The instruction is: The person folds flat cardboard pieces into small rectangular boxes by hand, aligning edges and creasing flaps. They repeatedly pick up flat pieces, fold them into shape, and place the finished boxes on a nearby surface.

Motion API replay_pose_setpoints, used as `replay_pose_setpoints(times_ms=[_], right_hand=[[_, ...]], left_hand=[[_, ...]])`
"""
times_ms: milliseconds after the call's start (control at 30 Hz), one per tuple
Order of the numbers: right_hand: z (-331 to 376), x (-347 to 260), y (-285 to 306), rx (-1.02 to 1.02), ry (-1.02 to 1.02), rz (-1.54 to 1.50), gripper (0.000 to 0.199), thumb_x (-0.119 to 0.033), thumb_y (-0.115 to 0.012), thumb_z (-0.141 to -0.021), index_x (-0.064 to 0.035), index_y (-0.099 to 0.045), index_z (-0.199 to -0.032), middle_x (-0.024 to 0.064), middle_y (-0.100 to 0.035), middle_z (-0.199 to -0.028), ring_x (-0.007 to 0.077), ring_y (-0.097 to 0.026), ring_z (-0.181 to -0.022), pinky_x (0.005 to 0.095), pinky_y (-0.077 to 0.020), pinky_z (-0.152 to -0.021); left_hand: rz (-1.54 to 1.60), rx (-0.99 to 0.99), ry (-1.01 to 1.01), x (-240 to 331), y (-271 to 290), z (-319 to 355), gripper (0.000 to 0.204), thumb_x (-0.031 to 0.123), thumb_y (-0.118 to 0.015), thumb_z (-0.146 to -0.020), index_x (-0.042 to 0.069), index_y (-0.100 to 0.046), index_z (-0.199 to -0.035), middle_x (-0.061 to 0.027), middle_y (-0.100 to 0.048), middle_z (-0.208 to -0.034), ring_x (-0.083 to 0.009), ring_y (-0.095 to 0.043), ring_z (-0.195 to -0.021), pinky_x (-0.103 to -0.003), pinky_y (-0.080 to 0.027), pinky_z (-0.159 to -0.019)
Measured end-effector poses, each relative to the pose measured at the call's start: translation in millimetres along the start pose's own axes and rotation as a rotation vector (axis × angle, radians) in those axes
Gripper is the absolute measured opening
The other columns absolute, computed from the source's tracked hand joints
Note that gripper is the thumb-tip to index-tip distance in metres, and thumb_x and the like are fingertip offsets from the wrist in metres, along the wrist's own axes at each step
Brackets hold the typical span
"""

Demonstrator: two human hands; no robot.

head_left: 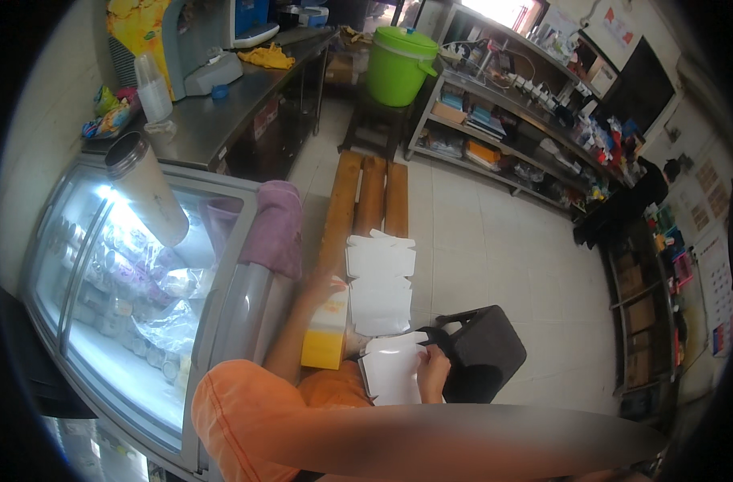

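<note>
My left forearm reaches forward along the bench, and my left hand (332, 283) is closed at the far end of a yellow and white carton (324, 333); most of its fingers are hidden. With bent fingers, my right hand (434, 371) grips the right edge of a white flat carton blank (389, 372) with cut flaps. Just beyond it, more unfolded white carton blanks (380, 301) lie on the wooden slatted bench (371, 189).
Left of me stands a lit glass display freezer (141, 297) with a beige tumbler (148, 189) and a purple cloth (274, 229) on it. A dark stool (488, 345) is at my right. Ahead is a green lidded bucket (400, 68); loaded shelves (495, 132) line the far right.
</note>
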State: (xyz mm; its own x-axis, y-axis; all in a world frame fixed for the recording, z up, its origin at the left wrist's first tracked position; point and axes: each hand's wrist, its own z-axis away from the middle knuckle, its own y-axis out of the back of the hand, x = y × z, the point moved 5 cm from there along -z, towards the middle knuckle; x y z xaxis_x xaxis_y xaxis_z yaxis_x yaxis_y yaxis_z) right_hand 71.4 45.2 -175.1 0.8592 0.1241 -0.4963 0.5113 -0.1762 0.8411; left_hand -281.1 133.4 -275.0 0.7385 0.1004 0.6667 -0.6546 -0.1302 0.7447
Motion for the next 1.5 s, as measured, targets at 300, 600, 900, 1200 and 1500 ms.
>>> replay_pose_setpoints(times_ms=[300,600,900,1200,1500], right_hand=[[6.1,-16.9,25.1,0.071,0.026,-0.195,0.010,-0.002,-0.062,-0.087,0.0011,-0.063,-0.097,0.0203,-0.068,-0.091,0.0267,-0.067,-0.084,0.0383,-0.0515,-0.074],[-13.4,-39.8,140.6,0.171,0.011,-0.386,0.010,-0.004,-0.062,-0.091,0.0043,-0.062,-0.096,0.0089,-0.066,-0.077,0.0126,-0.060,-0.068,0.0274,-0.0471,-0.065],[-4.4,-60.2,187.1,0.289,-0.055,-0.655,0.007,-0.003,-0.065,-0.089,0.0019,-0.067,-0.092,0.0134,-0.067,-0.107,0.0222,-0.066,-0.091,0.0345,-0.0535,-0.089],[10.7,-48.3,199.5,0.248,-0.058,-0.625,0.006,-0.002,-0.067,-0.086,0.0009,-0.068,-0.092,0.0130,-0.060,-0.120,0.0209,-0.062,-0.106,0.0314,-0.0549,-0.085],[23.6,-57.7,198.7,0.319,0.299,-0.205,0.031,0.007,-0.069,-0.078,-0.0058,-0.067,-0.106,0.0130,-0.059,-0.125,0.0326,-0.057,-0.116,0.0382,-0.0523,-0.088]], left_hand=[[0.410,-0.553,-0.615,221.2,15.8,39.4,0.052,0.025,-0.073,-0.084,0.007,-0.056,-0.129,-0.0148,-0.056,-0.133,-0.0313,-0.053,-0.120,-0.040,-0.039,-0.106],[0.963,-0.718,-0.546,303.5,22.9,80.3,0.020,0.019,-0.067,-0.090,0.007,-0.070,-0.106,-0.0068,-0.071,-0.093,-0.0193,-0.066,-0.094,-0.033,-0.049,-0.085],[0.861,-0.349,-0.683,338.4,27.0,99.3,0.028,0.016,-0.079,-0.081,0.004,-0.070,-0.105,-0.0073,-0.072,-0.107,-0.0153,-0.067,-0.089,-0.026,-0.053,-0.074],[0.843,-0.169,-0.838,357.7,22.0,110.5,0.040,0.012,-0.083,-0.075,0.004,-0.066,-0.110,-0.0111,-0.071,-0.109,-0.0211,-0.071,-0.096,-0.029,-0.057,-0.080],[1.203,-0.663,-0.306,359.4,3.0,100.6,0.031,0.006,-0.076,-0.083,0.001,-0.060,-0.110,-0.0101,-0.069,-0.109,-0.0175,-0.068,-0.102,-0.029,-0.056,-0.083]])
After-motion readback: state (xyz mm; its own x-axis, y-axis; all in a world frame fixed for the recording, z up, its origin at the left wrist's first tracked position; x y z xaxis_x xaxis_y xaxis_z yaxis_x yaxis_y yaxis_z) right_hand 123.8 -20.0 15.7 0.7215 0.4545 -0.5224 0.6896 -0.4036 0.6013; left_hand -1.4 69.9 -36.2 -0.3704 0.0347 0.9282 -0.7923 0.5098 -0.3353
